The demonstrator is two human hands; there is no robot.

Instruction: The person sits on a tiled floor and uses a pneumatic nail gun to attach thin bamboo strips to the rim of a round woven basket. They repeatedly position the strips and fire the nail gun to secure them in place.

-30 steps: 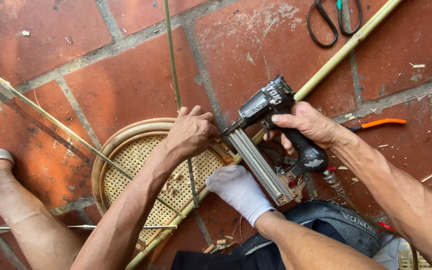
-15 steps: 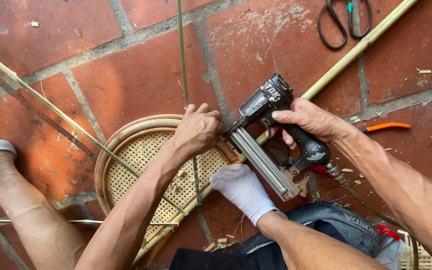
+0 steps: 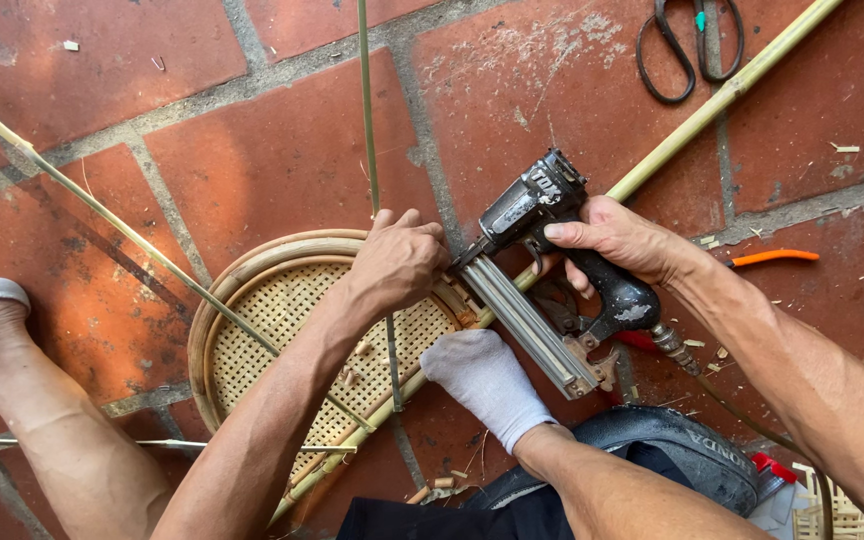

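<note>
Grip of right hand (image 3: 617, 240) wrapped tight round handle of black nail gun (image 3: 552, 270), centre right of frame, nose set against rim of woven cane tray (image 3: 282, 320). Grip of left hand (image 3: 397, 262) clamped down on that rim, centre of frame, just beside gun's nose. Probably heavy, rigid tool: best held by handle, as now. Likely light, springy tray, weave fragile: best gripped at stiff rim only. Tray flat on tile floor (image 3: 282, 150), lower left of centre, reaching under left grip; socked foot (image 3: 487, 385) just right of it at lower centre.
</note>
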